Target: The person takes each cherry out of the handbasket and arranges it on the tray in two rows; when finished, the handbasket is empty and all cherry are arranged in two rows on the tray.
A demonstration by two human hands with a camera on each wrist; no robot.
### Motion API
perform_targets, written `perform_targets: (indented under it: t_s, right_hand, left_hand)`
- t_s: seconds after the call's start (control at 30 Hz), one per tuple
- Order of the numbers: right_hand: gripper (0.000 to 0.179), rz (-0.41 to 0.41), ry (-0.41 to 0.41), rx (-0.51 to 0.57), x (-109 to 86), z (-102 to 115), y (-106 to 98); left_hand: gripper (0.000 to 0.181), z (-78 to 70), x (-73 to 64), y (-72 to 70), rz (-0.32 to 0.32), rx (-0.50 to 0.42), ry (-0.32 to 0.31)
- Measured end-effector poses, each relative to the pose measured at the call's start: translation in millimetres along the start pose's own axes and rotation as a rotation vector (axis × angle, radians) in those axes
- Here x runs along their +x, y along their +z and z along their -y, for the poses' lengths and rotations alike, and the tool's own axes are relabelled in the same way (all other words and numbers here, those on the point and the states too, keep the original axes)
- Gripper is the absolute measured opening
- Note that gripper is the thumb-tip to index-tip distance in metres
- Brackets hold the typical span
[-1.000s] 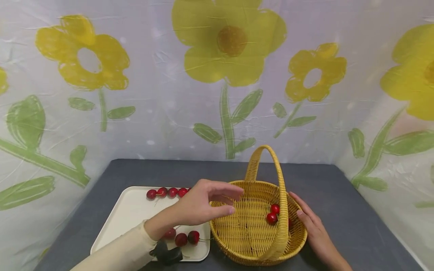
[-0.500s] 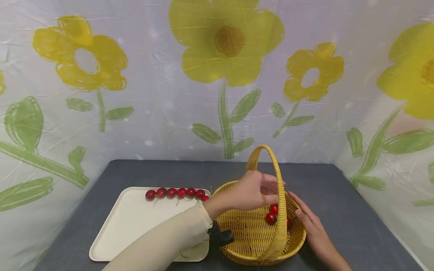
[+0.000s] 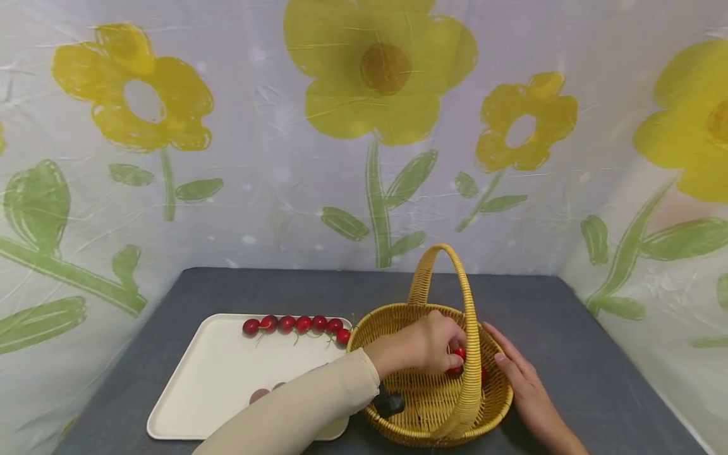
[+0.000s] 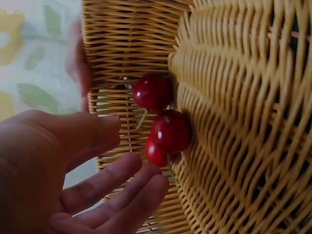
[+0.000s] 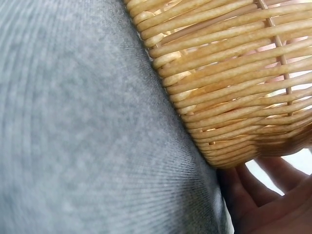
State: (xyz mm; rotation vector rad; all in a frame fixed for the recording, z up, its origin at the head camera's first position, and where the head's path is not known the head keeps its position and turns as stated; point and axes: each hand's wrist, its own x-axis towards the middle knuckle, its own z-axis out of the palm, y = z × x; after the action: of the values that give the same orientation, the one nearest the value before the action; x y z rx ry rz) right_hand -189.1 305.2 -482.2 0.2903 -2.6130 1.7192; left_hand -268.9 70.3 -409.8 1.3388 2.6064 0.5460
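My left hand (image 3: 433, 344) reaches down inside the yellow wicker basket (image 3: 426, 411). In the left wrist view, three red cherries (image 4: 170, 131) lie together against the basket's wall, two with green stems showing. My left thumb and fingers (image 4: 92, 129) are spread apart beside them, with a gap between and nothing gripped. Outside the basket, on its right, my right hand (image 3: 529, 385) rests against the wall with fairly straight fingers. The right wrist view shows those fingers (image 5: 258, 190) along the weave; their tips are hidden.
An off-white tray (image 3: 199, 379) stands left of the basket, with a row of several cherries (image 3: 304, 325) along its far edge. My left sleeve (image 3: 301, 398) hides part of its near side. An arched handle (image 3: 471, 373) rises over the basket. Behind the dark tabletop (image 3: 273, 287) hangs a flowered sheet.
My left hand has moved right from over the gap between tray and basket, then down into the basket to the cherries. The right hand has stayed at the basket's side.
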Motion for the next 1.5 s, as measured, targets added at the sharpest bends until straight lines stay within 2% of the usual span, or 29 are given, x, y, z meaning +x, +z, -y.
perform_targets:
  t_s: [0.23,0.5,0.63,0.73,0.8,1.0,1.17,1.27,1.37,1.5]
  right_hand:
    - [0.052,-0.003,-0.001,-0.005,-0.9,0,1]
    - [0.05,0.003,-0.009,0.009,-1.2,0,3]
    - [0.05,0.003,-0.009,0.004,-1.4,1,5]
    - [0.05,0.005,-0.017,0.001,-0.3,1,6]
    - [0.05,0.008,-0.03,0.007,0.9,1,7]
    - [0.051,0.029,-0.072,0.061,3.2,2,5]
    - [0.051,0.039,-0.057,0.065,2.5,4,5]
    - [0.051,0.035,-0.034,0.056,1.4,5,4]
    - [0.052,0.028,-0.019,0.045,0.4,4,2]
    - [0.052,0.02,-0.004,0.031,-0.6,2,-1]
  left_hand:
    - [0.004,-0.8,1.1,9.1,0.082,0.058,0.028]
    - [0.013,2.6,-1.1,14.1,0.101,0.007,-0.028]
    - [0.012,2.9,-3.1,12.1,0.127,0.023,-0.004]
    - [0.012,2.5,-7.9,5.5,0.102,0.016,0.038]
    - [0.01,1.5,-13.8,-2.3,0.061,-0.045,0.042]
    - [0.008,0.6,-41.5,-32.2,-0.072,-0.39,0.017]
    - [0.024,3.3,-72.0,-47.9,-0.123,-0.572,0.036]
    - [0.031,7.6,-95.4,-53.0,-0.154,-0.697,0.02]
    - [0.028,15.3,-121.6,-56.2,-0.182,-0.795,0.002]
    - [0.024,28.3,-158.2,-57.6,-0.224,-0.827,-0.052]
